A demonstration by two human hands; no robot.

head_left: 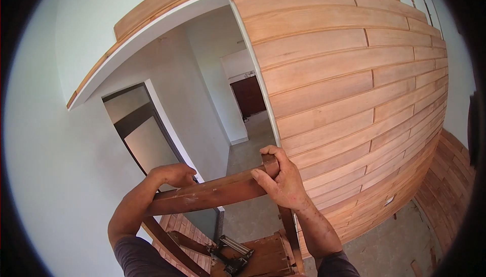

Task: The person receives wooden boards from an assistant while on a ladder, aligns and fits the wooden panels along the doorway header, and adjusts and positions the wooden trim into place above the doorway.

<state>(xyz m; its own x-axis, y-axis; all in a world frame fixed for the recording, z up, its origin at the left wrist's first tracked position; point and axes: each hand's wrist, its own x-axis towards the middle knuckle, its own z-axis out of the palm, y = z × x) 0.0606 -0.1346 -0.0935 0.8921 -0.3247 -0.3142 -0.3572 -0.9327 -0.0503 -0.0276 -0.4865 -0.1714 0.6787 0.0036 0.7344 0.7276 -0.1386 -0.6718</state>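
The chair (210, 194) stands before the doorway (152, 27), the right hand (284, 178) clamped on its top rail's right corner; the left hand (174, 174) curls behind the left end, grip hidden. A nail gun (236, 264) lies by the seat's (268, 252) left edge. Planks (324, 82) cover the right wall; the left wall (45, 165) is plain white.

Fingers (277, 154) on chair (212, 194), tool (234, 258) on seat (268, 249), planked wall (334, 84)

Left hand (177, 175) bends inward; right hand (286, 182) clasps.
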